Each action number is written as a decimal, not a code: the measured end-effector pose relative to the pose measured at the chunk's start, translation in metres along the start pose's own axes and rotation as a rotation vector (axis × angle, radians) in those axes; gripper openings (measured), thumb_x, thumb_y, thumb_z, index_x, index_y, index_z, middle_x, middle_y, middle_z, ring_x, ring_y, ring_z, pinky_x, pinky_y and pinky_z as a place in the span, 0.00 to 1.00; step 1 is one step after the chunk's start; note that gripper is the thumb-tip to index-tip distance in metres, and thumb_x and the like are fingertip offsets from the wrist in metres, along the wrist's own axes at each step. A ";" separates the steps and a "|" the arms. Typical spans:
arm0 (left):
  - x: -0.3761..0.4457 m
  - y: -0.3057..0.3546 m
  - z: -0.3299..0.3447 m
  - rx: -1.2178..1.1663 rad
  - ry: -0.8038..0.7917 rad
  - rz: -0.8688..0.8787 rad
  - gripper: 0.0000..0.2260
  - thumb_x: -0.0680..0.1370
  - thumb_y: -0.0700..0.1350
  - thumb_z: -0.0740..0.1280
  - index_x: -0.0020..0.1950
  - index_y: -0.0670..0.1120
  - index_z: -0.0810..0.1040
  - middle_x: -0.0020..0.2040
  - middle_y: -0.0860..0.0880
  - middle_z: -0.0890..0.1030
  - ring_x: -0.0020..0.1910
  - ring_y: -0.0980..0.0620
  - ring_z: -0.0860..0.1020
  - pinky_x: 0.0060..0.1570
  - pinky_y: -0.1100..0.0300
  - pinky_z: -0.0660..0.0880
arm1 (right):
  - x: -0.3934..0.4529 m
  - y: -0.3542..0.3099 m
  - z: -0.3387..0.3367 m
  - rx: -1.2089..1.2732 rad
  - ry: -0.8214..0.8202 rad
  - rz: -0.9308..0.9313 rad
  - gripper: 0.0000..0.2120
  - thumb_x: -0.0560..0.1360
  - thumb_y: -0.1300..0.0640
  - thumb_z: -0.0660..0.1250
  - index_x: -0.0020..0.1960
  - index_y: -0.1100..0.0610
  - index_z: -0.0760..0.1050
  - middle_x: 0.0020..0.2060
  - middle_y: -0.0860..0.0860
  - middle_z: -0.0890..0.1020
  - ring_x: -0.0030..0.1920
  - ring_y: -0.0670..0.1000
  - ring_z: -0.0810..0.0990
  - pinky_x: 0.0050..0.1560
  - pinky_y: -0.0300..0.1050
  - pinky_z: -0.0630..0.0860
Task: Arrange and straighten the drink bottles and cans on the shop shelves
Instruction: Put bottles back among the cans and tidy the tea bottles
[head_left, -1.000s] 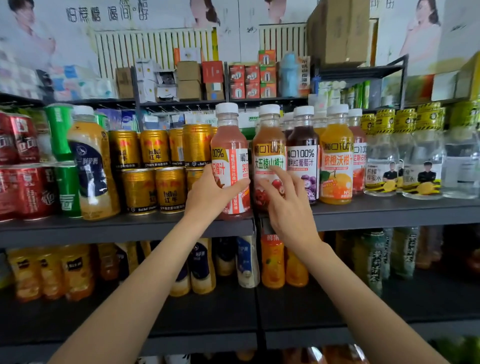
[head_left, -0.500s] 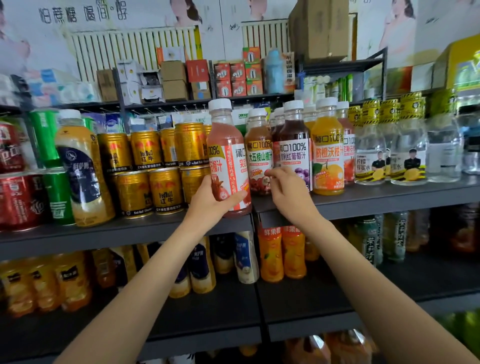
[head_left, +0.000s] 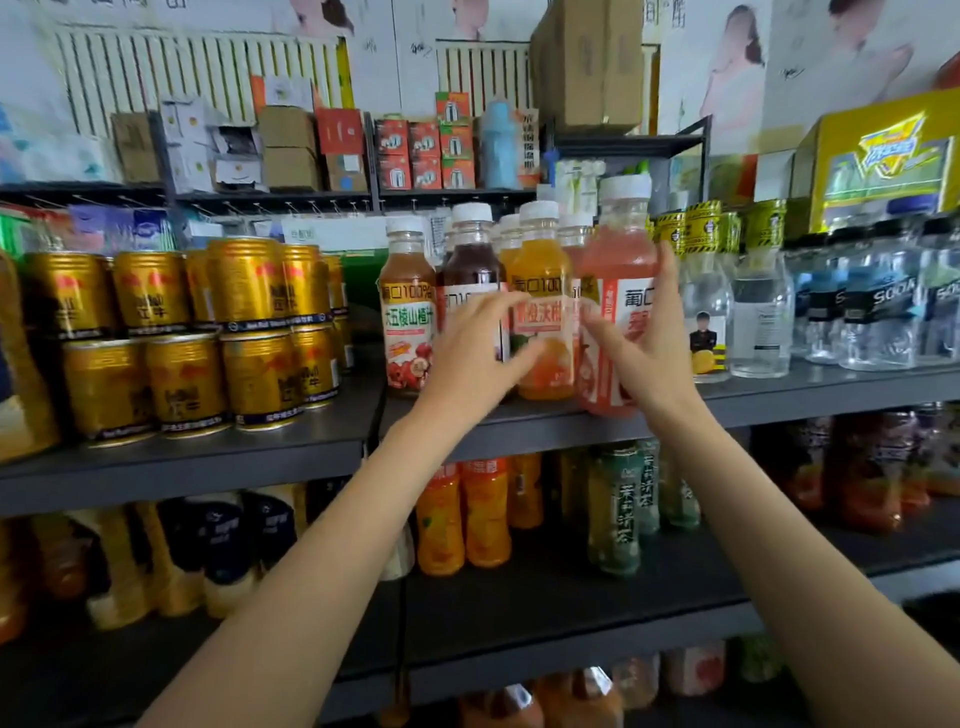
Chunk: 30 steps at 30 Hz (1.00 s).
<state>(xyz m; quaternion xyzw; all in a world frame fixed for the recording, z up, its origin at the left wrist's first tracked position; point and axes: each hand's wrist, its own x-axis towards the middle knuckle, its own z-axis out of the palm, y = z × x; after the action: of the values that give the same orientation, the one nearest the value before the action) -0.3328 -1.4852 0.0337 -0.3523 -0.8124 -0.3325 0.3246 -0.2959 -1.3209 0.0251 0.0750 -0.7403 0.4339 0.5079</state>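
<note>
A row of white-capped juice bottles stands on the grey middle shelf (head_left: 779, 391): a hawthorn one (head_left: 408, 312), a dark grape one (head_left: 470, 262) and an orange one (head_left: 540, 262). At the row's right end my right hand (head_left: 647, 353) grips a pink juice bottle (head_left: 618, 257), which leans slightly at the shelf's front edge. My left hand (head_left: 475, 358) is blurred, its fingers spread in front of the grape and orange bottles, holding nothing.
Stacked gold cans (head_left: 244, 291) fill the shelf to the left. Clear yellow-capped lemon water bottles (head_left: 709, 291) and soda water bottles (head_left: 878, 312) stand to the right. Orange drinks (head_left: 483, 512) and green tea bottles (head_left: 618, 512) fill the lower shelf. A yellow box (head_left: 883, 150) sits above right.
The pink bottle went from my left hand at the row's left end to my right hand at its right end. My left hand let go. The view shifted right.
</note>
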 end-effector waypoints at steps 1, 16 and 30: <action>0.001 -0.007 0.003 0.005 0.109 -0.034 0.18 0.77 0.46 0.66 0.66 0.49 0.72 0.65 0.51 0.70 0.66 0.50 0.66 0.66 0.60 0.60 | 0.006 0.006 -0.003 -0.044 0.000 0.015 0.42 0.75 0.50 0.67 0.76 0.58 0.43 0.74 0.56 0.58 0.73 0.52 0.58 0.72 0.46 0.55; -0.079 -0.033 0.017 0.126 0.332 -0.036 0.12 0.75 0.38 0.61 0.58 0.42 0.76 0.57 0.47 0.74 0.56 0.54 0.74 0.55 0.68 0.70 | -0.062 0.042 0.015 -0.204 0.044 -0.152 0.18 0.73 0.71 0.55 0.63 0.66 0.69 0.62 0.63 0.66 0.64 0.55 0.66 0.63 0.35 0.61; -0.390 -0.130 0.056 0.119 -0.114 -0.734 0.13 0.75 0.35 0.64 0.59 0.43 0.74 0.55 0.48 0.70 0.51 0.52 0.74 0.48 0.57 0.73 | -0.337 0.091 0.083 -0.097 -0.775 0.094 0.14 0.74 0.67 0.62 0.59 0.60 0.70 0.56 0.55 0.69 0.44 0.53 0.74 0.45 0.45 0.74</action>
<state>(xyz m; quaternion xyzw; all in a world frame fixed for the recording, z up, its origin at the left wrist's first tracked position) -0.2407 -1.6503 -0.3353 -0.0364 -0.9192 -0.3588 0.1580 -0.2439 -1.4357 -0.3107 0.1749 -0.8996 0.3607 0.1733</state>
